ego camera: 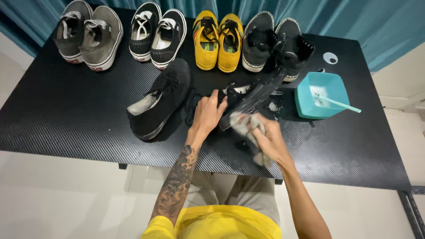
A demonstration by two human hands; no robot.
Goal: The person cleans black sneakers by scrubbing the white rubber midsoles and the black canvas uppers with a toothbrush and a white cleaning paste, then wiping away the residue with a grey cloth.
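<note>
Counter [66, 115]: black, fine carbon-weave pattern. Held shoe [248, 99]: black, wet sheen. Cloth [248, 126] in the right hand [270, 141]: grey. Loose shoe [161, 99]: black, pale grey lining. Back row: grey pair [88, 35] with white soles; black pair [157, 33] with white laces; yellow pair [219, 40] with black laces; black pair [276, 42] with white stitched edging. Bowl [305, 99]: turquoise, white foam inside. Curtain [376, 22]: teal. Left forearm [177, 186]: dark tattoo pattern. Shirt [212, 225]: yellow.

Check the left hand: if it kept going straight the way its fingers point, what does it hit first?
The left hand already rests on the black shoe being wiped; beyond it, probably the yellow shoes, though depth is unclear.
</note>
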